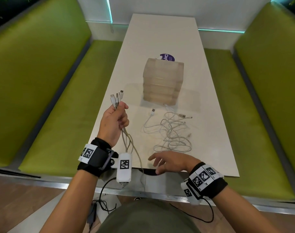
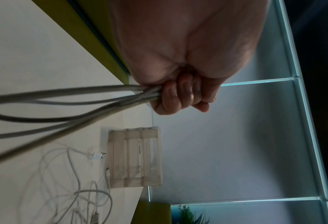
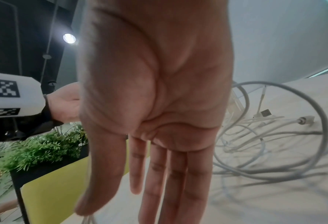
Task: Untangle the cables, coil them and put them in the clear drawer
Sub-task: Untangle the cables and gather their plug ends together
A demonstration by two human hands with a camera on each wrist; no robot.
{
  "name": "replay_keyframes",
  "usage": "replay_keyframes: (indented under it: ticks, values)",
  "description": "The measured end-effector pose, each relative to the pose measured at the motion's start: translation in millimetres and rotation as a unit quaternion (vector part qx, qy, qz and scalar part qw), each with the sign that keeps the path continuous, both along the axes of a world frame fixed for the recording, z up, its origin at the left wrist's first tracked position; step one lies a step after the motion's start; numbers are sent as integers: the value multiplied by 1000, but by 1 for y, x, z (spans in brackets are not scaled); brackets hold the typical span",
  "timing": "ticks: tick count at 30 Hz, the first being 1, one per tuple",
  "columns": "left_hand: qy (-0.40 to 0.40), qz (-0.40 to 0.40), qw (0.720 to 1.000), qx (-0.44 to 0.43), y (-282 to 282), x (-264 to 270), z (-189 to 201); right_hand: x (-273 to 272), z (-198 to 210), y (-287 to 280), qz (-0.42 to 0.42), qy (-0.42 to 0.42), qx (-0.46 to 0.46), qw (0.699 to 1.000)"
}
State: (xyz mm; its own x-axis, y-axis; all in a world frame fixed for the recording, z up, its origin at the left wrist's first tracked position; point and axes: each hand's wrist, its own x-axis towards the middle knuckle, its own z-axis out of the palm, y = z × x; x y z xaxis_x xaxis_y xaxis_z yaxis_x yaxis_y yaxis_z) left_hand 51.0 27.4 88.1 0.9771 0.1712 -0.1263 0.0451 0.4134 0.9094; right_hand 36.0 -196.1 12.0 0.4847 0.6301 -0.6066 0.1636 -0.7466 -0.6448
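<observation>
My left hand is raised over the table's left edge and grips a bundle of grey cables; their plugs stick up above the fist. In the left wrist view the fingers curl round the strands, which trail down past the table's near edge. A tangle of white cables lies on the white table, in front of the clear drawer unit, whose drawers look closed. My right hand hovers flat with straight fingers over the near table edge, beside the tangle, holding nothing.
Green bench seats flank the table on both sides. A purple round sticker lies behind the drawer unit. Black wires hang below the near table edge. A planter with green leaves stands to the left.
</observation>
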Motion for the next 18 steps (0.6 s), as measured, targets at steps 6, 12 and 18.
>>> replay_keyframes:
  ticks: [6,12,18]
  values:
    - [4,-17,1000,-5,-8,1,-4,7,6,-6,-38,-43,58,997]
    - [13,-30,999,-18,-11,0,-7,26,43,-23,-355,-179,263,879]
    - [24,-37,999,-21,-18,0,-10,74,9,-74,-416,-117,-133,892]
